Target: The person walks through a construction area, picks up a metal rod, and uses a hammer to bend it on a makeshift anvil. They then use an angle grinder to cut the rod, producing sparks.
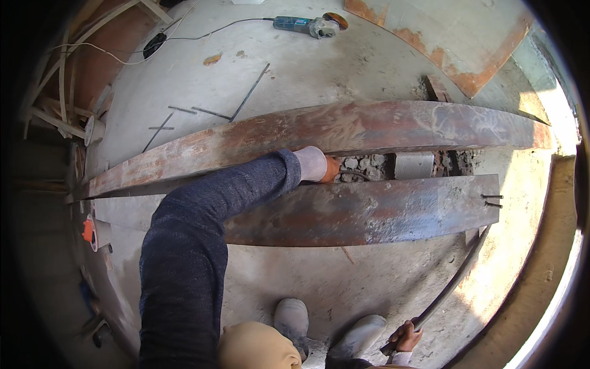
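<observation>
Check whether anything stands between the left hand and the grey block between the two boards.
Yes: broken rubble lies between the left hand and the grey block, with the far board and near board either side.

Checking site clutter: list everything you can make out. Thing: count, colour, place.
long boards: 2, brown and grey, across middle
bar: 1, dark, lower right
rubble: one patch, grey, between boards
block: 1, light grey, between boards
angle grinder: 1, teal, top centre
cord: 1, dark, left of grinder
thin rods: several, dark, beyond boards
panel: 1, grey, upper right
timber strips: several, pale, upper left
orange item: 1, orange, left edge
floor: 1, grey, throughout
shoes: 2, grey, bottom
left hand: 1, blue sleeve, between boards
right hand: 1, light cuff, gripping bar
</observation>
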